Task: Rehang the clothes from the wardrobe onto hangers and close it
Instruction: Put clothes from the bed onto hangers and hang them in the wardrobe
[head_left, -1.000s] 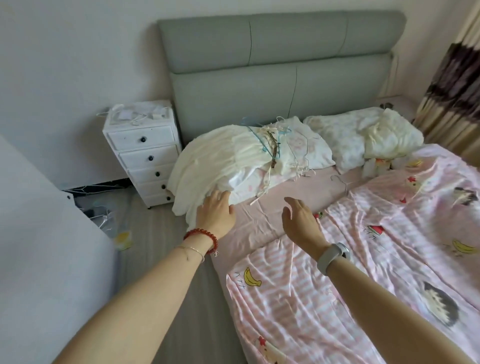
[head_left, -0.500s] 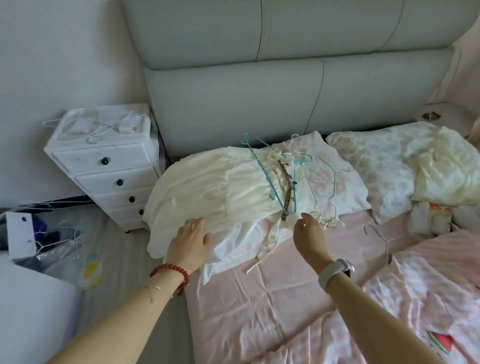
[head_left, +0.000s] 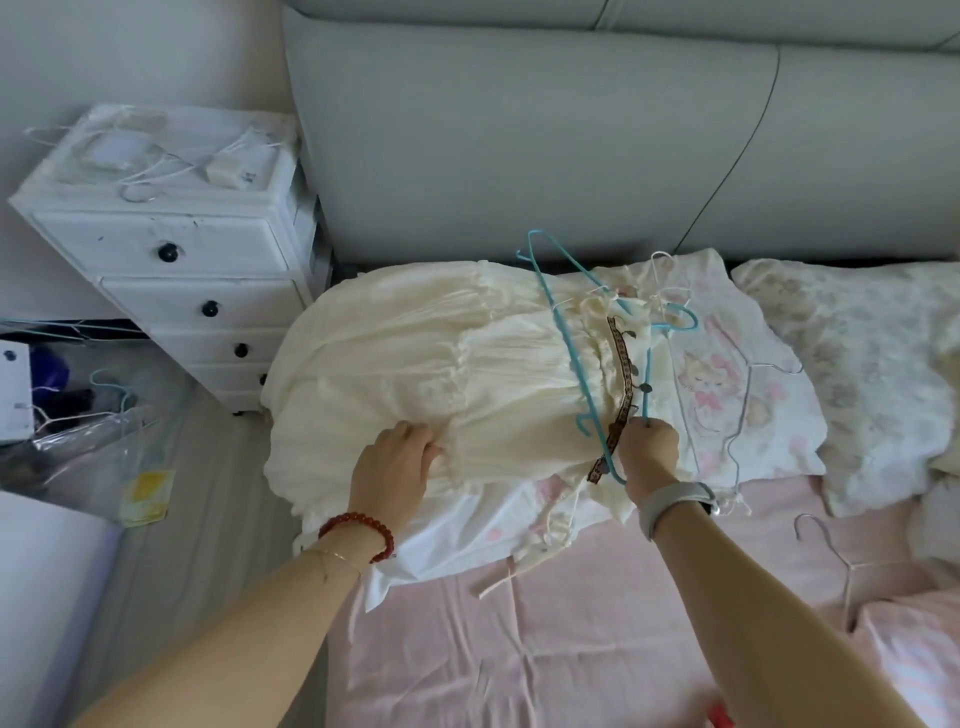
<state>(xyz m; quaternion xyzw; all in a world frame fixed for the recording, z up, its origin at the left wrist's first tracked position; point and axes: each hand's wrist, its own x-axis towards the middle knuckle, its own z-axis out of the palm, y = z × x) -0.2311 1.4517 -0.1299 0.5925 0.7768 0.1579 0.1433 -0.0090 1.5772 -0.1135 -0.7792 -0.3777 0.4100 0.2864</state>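
Reaching over the near-left part of the pink-sheeted bed (head_left: 597, 649), two bare hands meet one bundle of cream pleated garments (head_left: 415, 374) heaped on a pillow against the grey padded headboard (head_left: 519, 145). The left hand (head_left: 392, 467), with a red bead bracelet (head_left: 358, 525) at its wrist, has its fingers (head_left: 423, 447) curled into a fold at the bundle's near edge, gripping the cloth. The right hand (head_left: 649, 449), with a grey wristband (head_left: 670, 506), is clenched round the near end of a turquoise plastic hanger (head_left: 571, 353) at the bundle's right side; one brown patterned ribbon (head_left: 621, 395) runs down just left of that fist.

Counted in the head view: at least two turquoise hangers tangled together at the garments' neck, though where one ends and the other starts is hard to make out; one thin wire hanger (head_left: 748, 395) lying on the cat-print pillowcase (head_left: 727, 384) to the right; one pale hanger (head_left: 831, 551) on the sheet at the near right, partly under bedding. White strings also tangle at the neck, too fine to count.

Left of the bed stands one white chest of drawers (head_left: 171, 270) with four black knobs showing, its lowest part hidden behind the garments. More hangers lie on its top and on the floor to the far left, among clear plastic; their number is unclear. A second pillow at the right is cut off by the frame edge.
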